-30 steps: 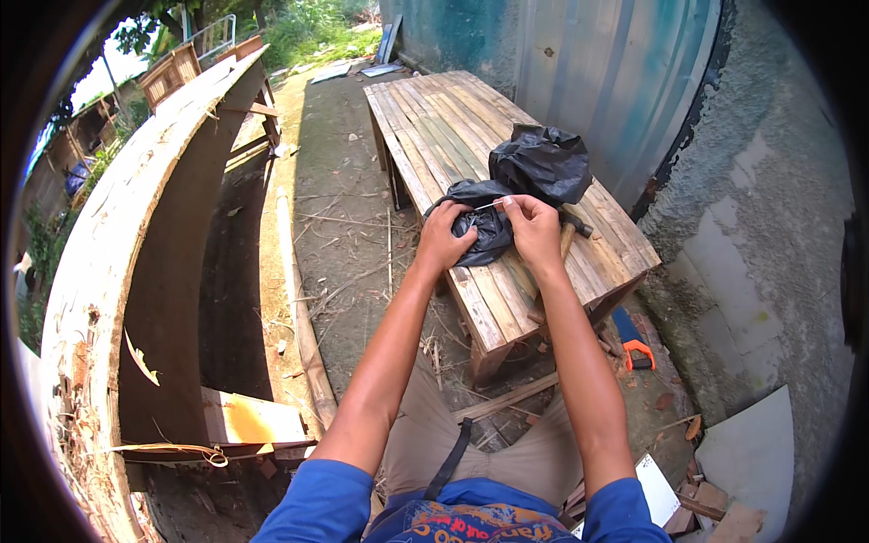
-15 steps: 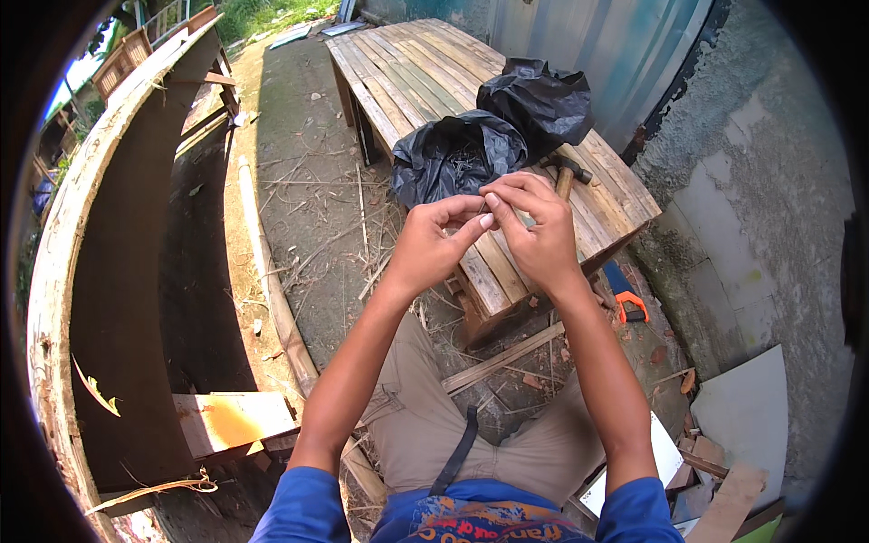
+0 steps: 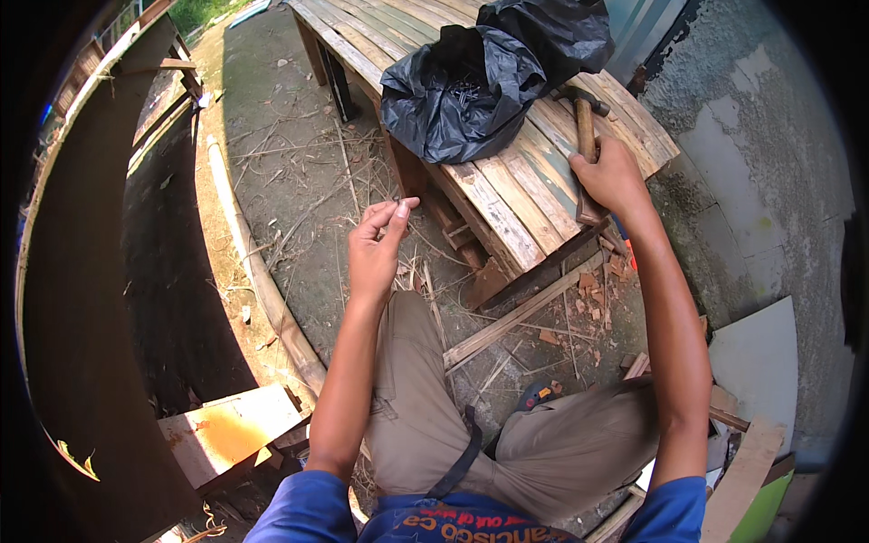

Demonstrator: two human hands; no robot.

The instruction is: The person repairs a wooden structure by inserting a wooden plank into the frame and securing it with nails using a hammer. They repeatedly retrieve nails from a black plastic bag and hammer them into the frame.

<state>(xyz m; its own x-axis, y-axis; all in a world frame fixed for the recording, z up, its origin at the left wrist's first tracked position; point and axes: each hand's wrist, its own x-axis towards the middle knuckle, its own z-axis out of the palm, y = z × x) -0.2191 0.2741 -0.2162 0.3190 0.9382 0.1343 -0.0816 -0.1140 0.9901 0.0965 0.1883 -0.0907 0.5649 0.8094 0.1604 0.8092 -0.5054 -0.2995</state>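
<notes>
My right hand (image 3: pixel 614 176) is closed round the wooden handle of a hammer (image 3: pixel 586 131), which lies on the right end of the slatted wooden table (image 3: pixel 516 199). Its dark metal head points away from me. Out in front of the table's near left edge, my left hand (image 3: pixel 376 244) pinches a small dark nail (image 3: pixel 397 199) between thumb and fingers; little of the nail shows. An open black plastic bag (image 3: pixel 425 118) with many loose nails (image 3: pixel 466 93) inside stands on the table, between and beyond my hands.
A second black plastic bag (image 3: pixel 570 41) sits behind the first. A large wooden panel (image 3: pixel 72 299) rises at the left, beside a long pole (image 3: pixel 262 281) on the ground. Broken brick bits (image 3: pixel 593 299) and a wooden strip (image 3: pixel 525 312) lie below the table. A rough wall (image 3: pixel 760 181) bounds the right.
My hands, together before, have parted. The right moved right and took hold of the hammer handle; the left drew back left with the nail. The view has tilted down.
</notes>
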